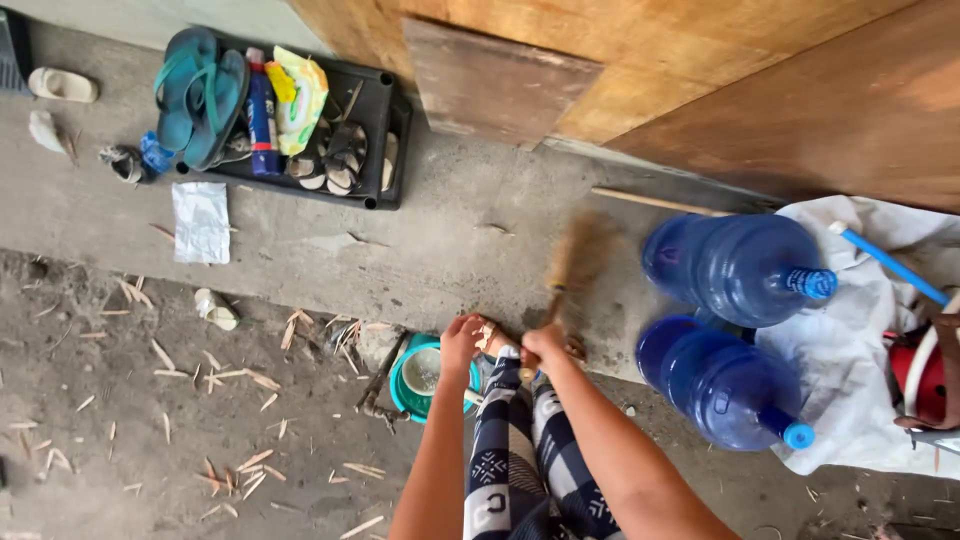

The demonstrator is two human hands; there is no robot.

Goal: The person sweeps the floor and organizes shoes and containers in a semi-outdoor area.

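Observation:
Both my hands grip a short straw broom (572, 262) whose blurred bristles reach up over the concrete step (420, 250). My left hand (462, 337) holds the lower end of the handle, my right hand (545, 347) closes on it just beside. My legs in dark patterned trousers (520, 450) show below the hands. A teal bowl (425, 375) sits just left of my left hand.
Two large blue water jugs (740, 262) (720, 385) lie on a white cloth (860, 380) at right. A black tray (385, 130) of sandals and bottles stands at back left. Wood chips (250, 465) litter the dirt floor. Wooden panels (640, 70) rise behind.

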